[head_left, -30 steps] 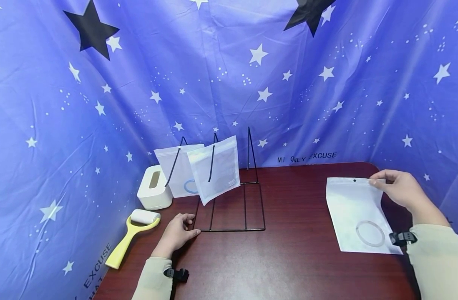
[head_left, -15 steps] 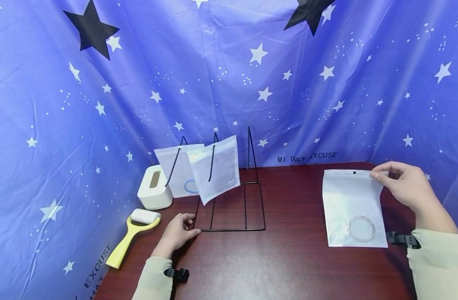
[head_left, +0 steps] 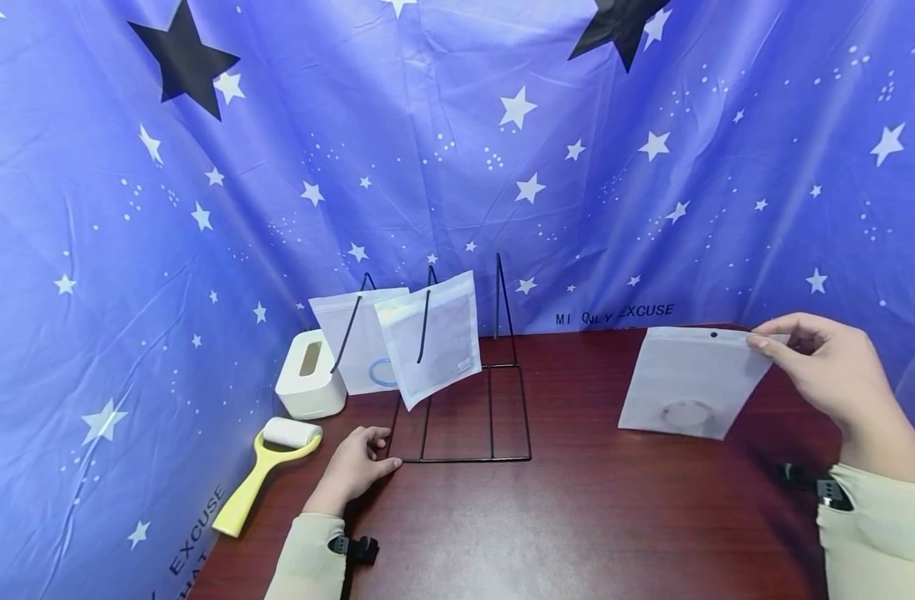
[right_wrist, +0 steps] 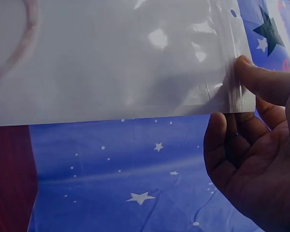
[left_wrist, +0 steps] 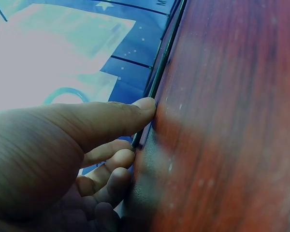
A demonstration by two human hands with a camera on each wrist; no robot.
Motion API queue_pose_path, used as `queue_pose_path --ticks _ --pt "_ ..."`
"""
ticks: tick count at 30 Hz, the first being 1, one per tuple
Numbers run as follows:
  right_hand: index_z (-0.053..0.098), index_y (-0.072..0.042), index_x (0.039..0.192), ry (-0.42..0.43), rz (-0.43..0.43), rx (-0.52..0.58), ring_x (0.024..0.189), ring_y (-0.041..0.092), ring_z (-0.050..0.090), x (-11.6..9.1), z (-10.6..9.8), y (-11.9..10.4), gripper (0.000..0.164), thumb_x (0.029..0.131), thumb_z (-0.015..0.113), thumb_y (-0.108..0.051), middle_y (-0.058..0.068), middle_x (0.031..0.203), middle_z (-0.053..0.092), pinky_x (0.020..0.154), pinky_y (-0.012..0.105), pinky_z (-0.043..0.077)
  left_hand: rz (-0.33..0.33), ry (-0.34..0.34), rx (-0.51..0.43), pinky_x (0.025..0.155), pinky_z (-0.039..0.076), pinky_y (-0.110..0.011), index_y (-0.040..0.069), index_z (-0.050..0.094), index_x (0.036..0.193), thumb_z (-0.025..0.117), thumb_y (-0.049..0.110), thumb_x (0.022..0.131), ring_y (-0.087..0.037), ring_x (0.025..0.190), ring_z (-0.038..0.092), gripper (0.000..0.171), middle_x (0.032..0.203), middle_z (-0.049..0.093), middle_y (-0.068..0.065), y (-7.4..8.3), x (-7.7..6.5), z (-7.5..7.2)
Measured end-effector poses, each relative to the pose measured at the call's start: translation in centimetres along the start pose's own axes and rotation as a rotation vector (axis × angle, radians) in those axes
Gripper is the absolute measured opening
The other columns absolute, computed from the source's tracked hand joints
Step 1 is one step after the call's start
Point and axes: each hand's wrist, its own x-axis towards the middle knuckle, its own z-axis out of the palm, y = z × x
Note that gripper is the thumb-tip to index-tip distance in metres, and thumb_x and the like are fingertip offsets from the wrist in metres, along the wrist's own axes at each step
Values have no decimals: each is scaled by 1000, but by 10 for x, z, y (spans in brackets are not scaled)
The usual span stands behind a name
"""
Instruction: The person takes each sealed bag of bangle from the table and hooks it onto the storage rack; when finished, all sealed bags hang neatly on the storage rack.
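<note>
In the head view, my left hand (head_left: 355, 468) pinches the front left corner of a black wire display rack (head_left: 457, 459). The left wrist view has the thumb on the rack's base wire (left_wrist: 160, 71), the fingers curled beneath. On two of the rack's hooks hang white zip bags; the front bag (head_left: 452, 333) overlaps the rear bag (head_left: 339, 321), which shows a blue ring. The right-hand hook (head_left: 497, 292) carries nothing. At the right, my right hand (head_left: 840, 383) pinches another white zip bag (head_left: 690, 371) by its top right corner, above the table. A pale pinkish ring (right_wrist: 31, 29) shows through it.
A white tissue box (head_left: 307, 402) stands left of the rack. In front of it lies a lint roller with a yellow handle (head_left: 247, 492). The red-brown wooden table (head_left: 577, 517) is enclosed by a blue star-patterned curtain (head_left: 577, 192).
My right hand has raised the zip bag slightly; its lower edge has swung up, away from me and leftward. The left hand and the rack stay put.
</note>
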Motion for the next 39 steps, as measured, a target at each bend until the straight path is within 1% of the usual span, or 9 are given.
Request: queue_pose_path --ticks 2,5,7,16,22,26,29,32,39 --pt "79 -19 96 20 -11 15 59 1 46 0 0 -1 5 94 80 -15 -16 66 63 49 26 32 -2 -2 -2 77 49 -37 6 71 126 92 21 81 -13 80 56 52 97 61 2 0 0 0" --pt "79 -17 96 43 -16 32 59 -3 47 0 0 -4 5 93 80 -14 -23 68 65 49 25 32 -4 -3 -4 77 49 -37 6 71 126 92 21 81 -13 81 56 52 97 61 2 0 0 1" --pt "79 -16 97 62 -16 45 59 -4 48 -1 1 -7 5 93 81 -14 -24 69 66 48 25 31 -3 -3 -6 77 49 -37 6 71 127 92 21 81 -13 81 56 52 97 61 2 -1 0 2" --pt "80 -13 97 165 -11 105 53 2 43 -8 1 -30 8 91 83 -16 -10 57 58 43 28 29 3 0 -7 77 48 -36 8 72 126 92 22 81 -13 81 56 52 97 62 3 -2 0 2" --pt "79 -1 97 202 -49 186 51 4 41 -13 -1 -43 12 88 84 -7 -6 56 55 42 27 28 4 2 -7 77 49 -37 7 72 125 93 22 81 -13 80 56 52 96 61 3 -1 0 1" --pt "78 5 98 224 -54 232 51 5 43 -17 -1 -50 14 87 84 -1 -4 57 58 43 26 29 -1 -2 -1 77 49 -36 7 72 126 93 23 81 -12 80 56 52 96 61 4 -1 1 1" --pt "77 6 99 234 -50 249 52 5 45 -18 -1 -56 15 87 83 0 -4 59 60 44 24 31 -4 -4 1 77 49 -37 7 71 126 92 23 81 -12 80 55 52 96 60 4 -1 1 1" --pt "77 7 99 237 -71 262 54 5 48 -19 2 -61 14 87 83 3 -6 62 64 48 20 35 -4 -3 -2 77 49 -37 7 72 126 92 22 81 -12 80 56 52 96 60 3 0 1 0" --pt "73 15 99 178 -162 336 57 6 53 -21 7 -68 13 86 75 16 -8 77 74 53 17 40 -5 1 -2 77 50 -37 6 72 126 93 22 81 -12 80 56 52 96 61 3 1 0 0"
